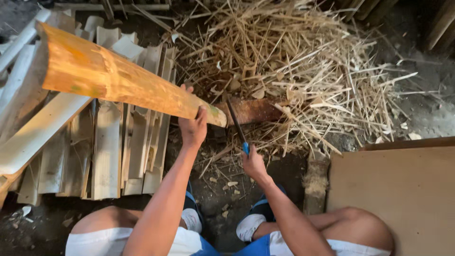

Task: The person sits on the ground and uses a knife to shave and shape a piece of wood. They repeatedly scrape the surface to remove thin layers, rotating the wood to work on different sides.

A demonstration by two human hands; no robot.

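- Orange-yellow bamboo, a long split slab (118, 78), slants across the left of the scene; its wide end rises at the far left and its narrow end comes down on a reddish wood block (253, 110) near the middle.
- The left hand (193, 127) grips that slab close to its low end, the fingers curled up around the near edge and the thumb raised against the face.
- The right hand (253, 163) is closed in a fist around the blue handle of a knife (237, 125); the dark blade points away from the person and lies just beside the slab's tip, over the block. Whether blade and bamboo touch I cannot tell.
- Pale split strips (106, 156) lie side by side on the ground at the left, under the slab.
- A heap of dry shavings and splinters (303, 71) fills the far middle and right.
- A flat brown board (403, 189) sits at the near right.
- The person's knees and white shorts (116, 239) show along the near edge, with feet in shoes (249, 225) between them.
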